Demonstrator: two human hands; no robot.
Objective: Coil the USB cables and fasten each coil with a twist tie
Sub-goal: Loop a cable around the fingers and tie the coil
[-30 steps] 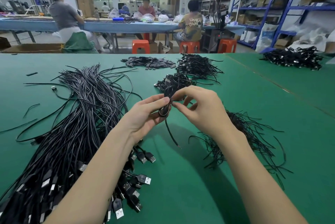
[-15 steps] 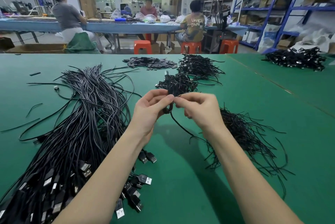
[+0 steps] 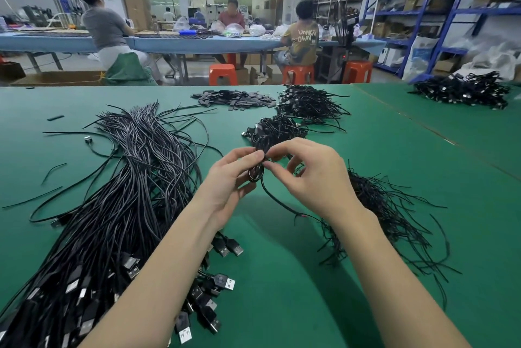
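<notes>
Nearest you, a thick sheaf of straight black USB cables (image 3: 107,206) runs from lower left toward the far middle of the table, its silver-tipped plugs (image 3: 208,285) fanned out by your left forearm.

Above it, your left hand (image 3: 225,181) pinches a small black cable coil (image 3: 256,172) between thumb and fingers, held clear of the table. Your right hand (image 3: 313,175) meets it from the right, fingertips pinching at the coil's top edge; whether they hold a twist tie there is too small to tell. The coil stands roughly on edge, its loose tail (image 3: 279,201) hanging down and to the right beneath your right wrist. So the fastening point lies between your two thumbs, equally close to both hands, and I'd judge the right does the twisting.

A loose heap of thin black twist ties (image 3: 394,212) sits just right of that hand, finished coils (image 3: 282,130) just beyond your fingers.

All rests on a green mat-covered table (image 3: 310,305). Beyond it, people sit on orange stools (image 3: 222,74) at a blue bench, with blue shelving (image 3: 439,9) to the right.
</notes>
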